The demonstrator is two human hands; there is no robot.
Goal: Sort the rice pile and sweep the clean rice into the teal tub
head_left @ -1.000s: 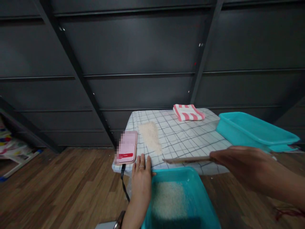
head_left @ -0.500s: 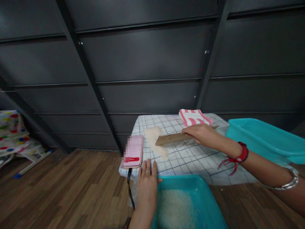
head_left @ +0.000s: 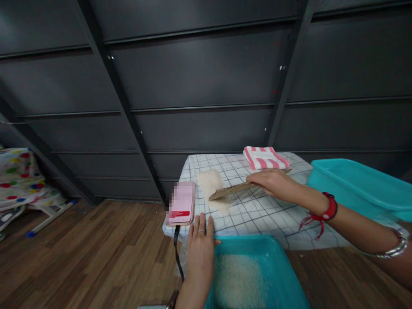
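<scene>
My right hand [head_left: 273, 182] grips a flat brown cardboard strip [head_left: 230, 191], laid edge-down across a pile of white rice [head_left: 212, 189] on the checked tablecloth [head_left: 257, 210]. My left hand [head_left: 200, 246] lies with fingers stretched flat on the table's near edge, against the left rim of a teal tray [head_left: 277, 266] that holds more rice [head_left: 240, 283]. A ring shows on one left finger. A red cord bracelet and a silver bangle sit on my right forearm.
A pink phone [head_left: 182, 202] with a black cable lies left of the rice pile. A folded red-and-white striped cloth [head_left: 265, 157] rests at the table's far edge. A second teal tray [head_left: 360, 186] stands at the right. Dark metal wall behind; wooden floor all around.
My right hand swung the cardboard strip from above the near tray out to the rice pile, then drew it a little nearer along the pile. The left hand stayed put.
</scene>
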